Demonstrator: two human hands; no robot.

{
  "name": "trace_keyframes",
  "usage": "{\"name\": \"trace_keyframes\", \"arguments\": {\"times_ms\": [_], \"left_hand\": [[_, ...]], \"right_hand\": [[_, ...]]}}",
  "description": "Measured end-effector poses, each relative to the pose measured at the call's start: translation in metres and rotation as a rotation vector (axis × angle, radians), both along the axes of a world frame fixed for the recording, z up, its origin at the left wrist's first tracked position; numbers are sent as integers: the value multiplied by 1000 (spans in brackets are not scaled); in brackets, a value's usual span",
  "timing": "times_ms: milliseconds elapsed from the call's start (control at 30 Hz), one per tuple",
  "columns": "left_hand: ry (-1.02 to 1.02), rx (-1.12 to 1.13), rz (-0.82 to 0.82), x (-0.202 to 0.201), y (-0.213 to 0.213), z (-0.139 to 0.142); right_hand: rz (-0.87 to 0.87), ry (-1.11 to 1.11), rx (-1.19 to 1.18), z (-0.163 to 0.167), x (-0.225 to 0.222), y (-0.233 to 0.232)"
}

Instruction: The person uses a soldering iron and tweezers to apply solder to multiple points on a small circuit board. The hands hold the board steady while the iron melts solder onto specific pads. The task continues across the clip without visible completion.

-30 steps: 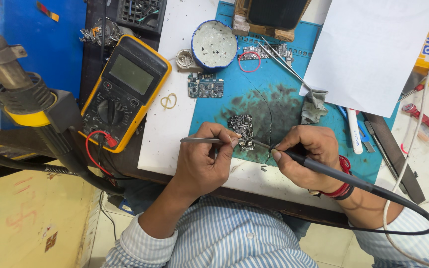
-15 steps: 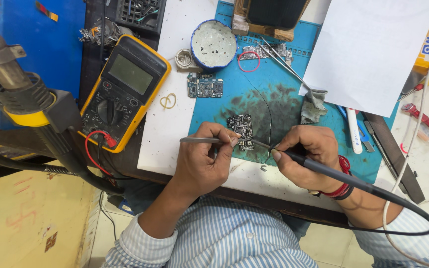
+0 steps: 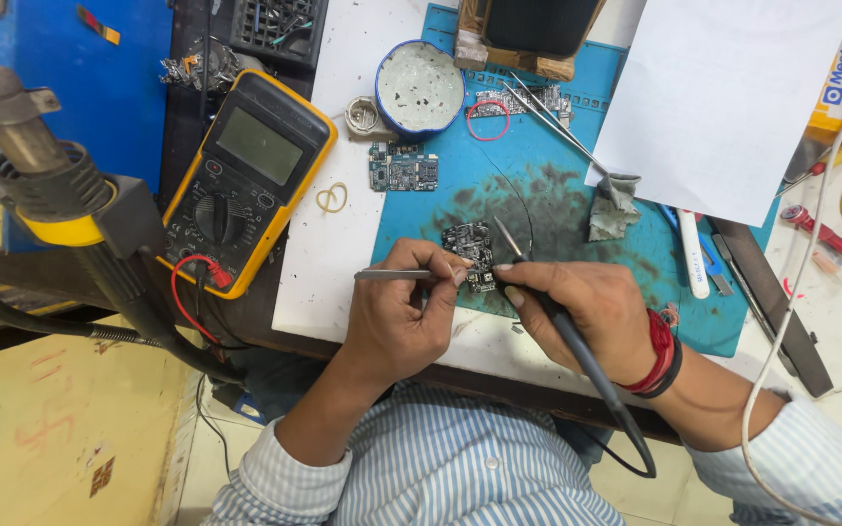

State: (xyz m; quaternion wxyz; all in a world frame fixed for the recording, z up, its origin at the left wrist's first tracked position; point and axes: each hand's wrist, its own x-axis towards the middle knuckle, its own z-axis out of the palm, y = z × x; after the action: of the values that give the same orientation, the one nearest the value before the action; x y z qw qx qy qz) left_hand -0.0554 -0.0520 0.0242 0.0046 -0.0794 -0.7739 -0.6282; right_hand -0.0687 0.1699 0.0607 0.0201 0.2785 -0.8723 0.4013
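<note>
Board [image 3: 470, 248] lies unmoved on the mat [image 3: 538, 195] since a second ago. Left hand [image 3: 401, 317] still pinches tweezers [image 3: 397, 275]; right hand [image 3: 587, 307] still grips the iron [image 3: 577, 341].

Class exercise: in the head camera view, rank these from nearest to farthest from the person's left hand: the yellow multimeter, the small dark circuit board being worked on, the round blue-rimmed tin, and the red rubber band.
Measured from the left hand:
1. Dark circuit board, just beyond the fingertips on the blue mat.
2. Yellow multimeter, off to the left.
3. Round blue-rimmed tin, at the mat's far edge.
4. Red rubber band, far side, right of the tin.
The tin and the band are nearly too close to call.
</note>
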Motion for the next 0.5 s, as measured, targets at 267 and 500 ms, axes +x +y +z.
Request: {"name": "trace_keyframes", "arguments": {"times_ms": [267,500], "left_hand": [[-14,48,12,2,1,-2],[-41,144,17,3,1,-6]], "right_hand": [[-107,-153,-295,-4,5,2],[-117,119,-82,-7,4,14]]}}
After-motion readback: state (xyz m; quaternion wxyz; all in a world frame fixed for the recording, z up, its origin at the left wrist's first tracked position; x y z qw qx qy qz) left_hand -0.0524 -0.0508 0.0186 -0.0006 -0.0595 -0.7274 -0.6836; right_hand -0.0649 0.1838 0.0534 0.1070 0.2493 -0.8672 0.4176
